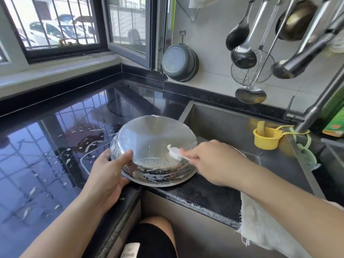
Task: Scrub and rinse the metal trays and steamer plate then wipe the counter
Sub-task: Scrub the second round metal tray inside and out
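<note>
Left hand [108, 174] grips the rim of the inverted metal tray [154, 146], tilted over the table [46, 146] edge beside the sink [232, 127]; right hand [212, 161] pinches a white scrubber [174, 152] against the soapy underside. Advised: keep the rim braced, work overlapping strokes toward the suds-streaked lower edge, as wet metal may slip. Yellow cup [265, 137] on the sink ledge holds a yellowish item, unidentifiable. Sink contents mostly hidden.

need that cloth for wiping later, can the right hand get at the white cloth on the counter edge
Probably yes: the white cloth hangs just under the right hand's forearm, nothing covering it, but the hand must first drop the scrubber.
</note>
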A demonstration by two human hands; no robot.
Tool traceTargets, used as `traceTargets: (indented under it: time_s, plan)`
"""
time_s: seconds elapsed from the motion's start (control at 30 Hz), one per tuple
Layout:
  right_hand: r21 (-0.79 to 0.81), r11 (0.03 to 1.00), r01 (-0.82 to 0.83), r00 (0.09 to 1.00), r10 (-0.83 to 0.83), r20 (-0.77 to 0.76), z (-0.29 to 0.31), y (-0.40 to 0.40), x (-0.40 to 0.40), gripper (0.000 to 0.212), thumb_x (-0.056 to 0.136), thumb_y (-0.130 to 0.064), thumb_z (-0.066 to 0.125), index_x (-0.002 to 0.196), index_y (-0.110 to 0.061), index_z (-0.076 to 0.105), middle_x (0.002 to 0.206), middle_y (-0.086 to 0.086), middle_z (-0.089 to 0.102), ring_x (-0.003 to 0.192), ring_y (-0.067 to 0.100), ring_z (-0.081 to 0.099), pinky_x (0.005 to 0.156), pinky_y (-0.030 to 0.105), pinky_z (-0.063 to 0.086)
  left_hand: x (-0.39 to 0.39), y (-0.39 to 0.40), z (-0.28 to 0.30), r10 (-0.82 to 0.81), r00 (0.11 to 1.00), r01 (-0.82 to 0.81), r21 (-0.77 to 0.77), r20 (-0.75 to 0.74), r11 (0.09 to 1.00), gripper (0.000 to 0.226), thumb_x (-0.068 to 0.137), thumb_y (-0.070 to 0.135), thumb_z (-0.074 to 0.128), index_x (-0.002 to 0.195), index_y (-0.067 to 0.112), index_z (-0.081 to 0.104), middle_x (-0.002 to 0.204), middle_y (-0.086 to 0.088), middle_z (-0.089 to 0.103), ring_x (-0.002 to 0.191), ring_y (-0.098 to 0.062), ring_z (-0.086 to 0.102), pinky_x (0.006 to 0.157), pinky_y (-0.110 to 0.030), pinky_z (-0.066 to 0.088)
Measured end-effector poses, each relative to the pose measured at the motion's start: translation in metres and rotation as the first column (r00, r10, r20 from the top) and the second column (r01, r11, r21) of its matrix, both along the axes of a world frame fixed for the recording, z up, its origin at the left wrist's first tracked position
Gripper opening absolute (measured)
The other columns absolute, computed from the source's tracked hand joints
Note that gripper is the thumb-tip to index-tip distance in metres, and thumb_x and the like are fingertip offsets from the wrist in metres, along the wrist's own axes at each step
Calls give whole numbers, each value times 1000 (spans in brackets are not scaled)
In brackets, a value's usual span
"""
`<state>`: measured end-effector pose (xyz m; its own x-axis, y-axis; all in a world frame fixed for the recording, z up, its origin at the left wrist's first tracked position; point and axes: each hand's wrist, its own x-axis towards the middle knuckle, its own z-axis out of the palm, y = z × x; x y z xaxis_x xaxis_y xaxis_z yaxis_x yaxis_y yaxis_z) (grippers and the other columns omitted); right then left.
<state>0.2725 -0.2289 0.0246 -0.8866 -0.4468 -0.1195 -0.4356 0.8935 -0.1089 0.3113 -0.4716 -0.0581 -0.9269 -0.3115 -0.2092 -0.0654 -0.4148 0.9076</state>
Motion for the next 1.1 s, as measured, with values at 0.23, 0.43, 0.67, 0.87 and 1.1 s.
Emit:
traceTargets:
  time_s: [0.23,0.43,0.67,0.87,1.1]
  plan:
    - [27,999,18,999,-17,-30,2,0,-4,42,104,-28,43,137,-52,50,86,0,54,71,22,55,65,37,45,2,0,0,-4,1000,4,9,-2,1000,30,102,5,59,131,8,63,113,-18,77,105,-39,74,90,-57,60]
    - [63,979,196,979,-191,-77,4,13,-33,39,104,-27,41,138,-38,55,103,9,60,86,32,61,69,38,46,3,2,1,-6,1000,6,9,-11,1000,29,102,4,59,131,7,63,112,-18,77,105,-39,74,86,-56,62]
    - [25,984,178,983,-176,-53,6,3,-30,37,102,-27,45,134,-42,57,102,7,60,83,30,62,70,39,50,3,2,0,-9,1000,9,10,-16,1000,30,101,5,60,131,8,63,112,-17,77,105,-39,74,80,-52,64]
    - [-33,999,-41,999,41,-10,1,-18,4,41,105,-30,45,136,-56,49,91,-1,57,83,31,58,73,39,50,2,1,1,-11,1000,11,18,-13,1000,29,102,5,59,130,8,63,112,-17,77,103,-37,75,80,-51,64]
    - [-77,988,-131,991,131,-13,-1,-32,16,35,105,-30,44,133,-47,54,70,-6,43,63,19,43,62,36,43,2,0,0,-19,1000,19,22,-11,1000,31,102,5,60,132,8,62,114,-17,77,105,-37,74,81,-51,64]
